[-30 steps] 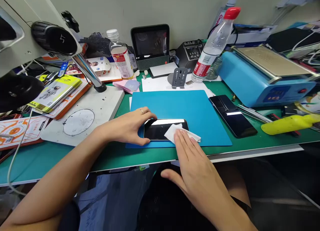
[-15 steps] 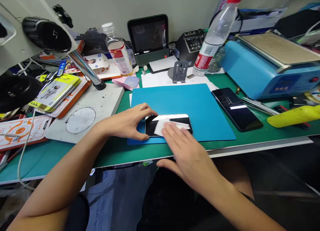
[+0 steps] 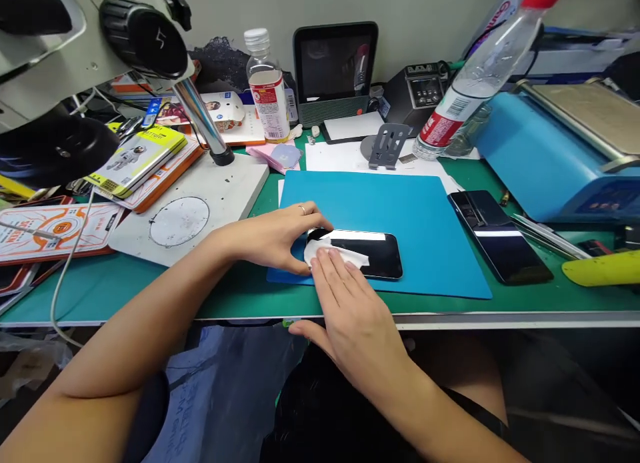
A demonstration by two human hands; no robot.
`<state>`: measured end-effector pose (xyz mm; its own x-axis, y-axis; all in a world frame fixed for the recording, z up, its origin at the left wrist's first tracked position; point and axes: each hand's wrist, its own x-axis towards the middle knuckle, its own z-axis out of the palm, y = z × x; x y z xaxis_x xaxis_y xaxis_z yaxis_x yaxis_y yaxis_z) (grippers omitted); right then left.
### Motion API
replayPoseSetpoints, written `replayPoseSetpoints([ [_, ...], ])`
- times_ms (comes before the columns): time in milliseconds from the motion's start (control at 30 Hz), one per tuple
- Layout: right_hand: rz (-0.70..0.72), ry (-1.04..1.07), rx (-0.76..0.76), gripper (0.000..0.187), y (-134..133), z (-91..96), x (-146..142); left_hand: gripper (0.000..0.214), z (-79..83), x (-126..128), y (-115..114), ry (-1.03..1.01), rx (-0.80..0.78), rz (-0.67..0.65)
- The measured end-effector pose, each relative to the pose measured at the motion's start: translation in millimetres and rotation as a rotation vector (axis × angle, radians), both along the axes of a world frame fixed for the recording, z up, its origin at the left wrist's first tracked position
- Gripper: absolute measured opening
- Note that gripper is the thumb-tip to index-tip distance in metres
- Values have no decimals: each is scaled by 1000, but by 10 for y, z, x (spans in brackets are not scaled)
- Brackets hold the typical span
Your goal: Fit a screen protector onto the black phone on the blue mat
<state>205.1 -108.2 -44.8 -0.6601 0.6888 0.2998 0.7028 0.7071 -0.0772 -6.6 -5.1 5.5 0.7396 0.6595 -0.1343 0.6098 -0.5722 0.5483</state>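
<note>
A smartphone [image 3: 386, 257] lies screen up on a blue mat [image 3: 430, 216], its glossy black face catching a strip of light. My left hand [image 3: 273, 236] grips the phone's left end between thumb and fingers. Beneath the flat, close-set fingertips of my right hand [image 3: 357, 316] is a white wipe [image 3: 356, 257], pressed onto the left half of the screen. The right thumb sticks out to the side, off the table edge. My fingers hide part of the wipe and the phone's left end.
A second dark phone [image 3: 500, 239] lies by the mat's right edge, near tweezers and a yellow tube [image 3: 600, 269]. A microscope base [image 3: 235, 189] stands at left. Behind are bottles [image 3: 270, 103], a metal stand [image 3: 390, 146] and a blue machine [image 3: 540, 163].
My right hand has slid the wipe leftward along the screen, close to my left fingers. The left hand keeps its grip. The camera has turned, so the scene sits further right.
</note>
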Motion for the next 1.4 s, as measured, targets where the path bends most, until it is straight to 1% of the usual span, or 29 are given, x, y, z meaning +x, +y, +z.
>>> replayPoseSetpoints([
  [100,-3,-3,-8,78,4,-5,139,66,6,9,3,11,-34,18],
  [200,-50,-19,4,71,-14,-15,443,67,24,20,-1,28,-49,30],
  [333,-84,-45,59,70,-25,-28,822,65,36,21,-11,20,-58,37],
  [400,-84,-57,68,70,-17,-32,937,65,34,16,-14,19,-63,43],
  [467,-86,-63,67,69,-4,-29,985,65,29,10,-13,17,-65,49],
  [533,-91,-60,74,67,5,-20,957,65,22,5,-11,11,-64,49],
  [600,-87,-55,79,66,2,-11,845,65,14,1,-7,4,-56,42],
  [700,-75,-34,40,69,-34,-20,527,66,6,3,-8,13,-48,32],
  [833,-49,29,-46,85,-70,-56,56,67,2,13,-16,7,-66,32],
  [900,-36,47,-76,88,-62,-51,-40,66,4,18,-17,11,-69,37],
  [933,-34,52,-91,87,-58,-39,-31,66,5,20,-17,20,-70,41],
  [967,-36,54,-103,84,-55,-23,17,66,8,23,-18,34,-70,47],
  [1033,-53,59,-110,75,-57,12,206,68,15,28,-22,53,-65,60],
  [1133,-116,65,-41,63,-57,33,578,70,34,32,-23,53,-74,62],
  [1200,-151,43,-6,60,-54,18,780,69,49,33,-17,48,-90,59],
  [1300,-182,58,-2,59,-68,-21,944,67,61,41,-9,48,-89,64],
  [1400,-190,105,-30,61,-97,-54,1006,65,50,49,-12,20,-60,59],
])
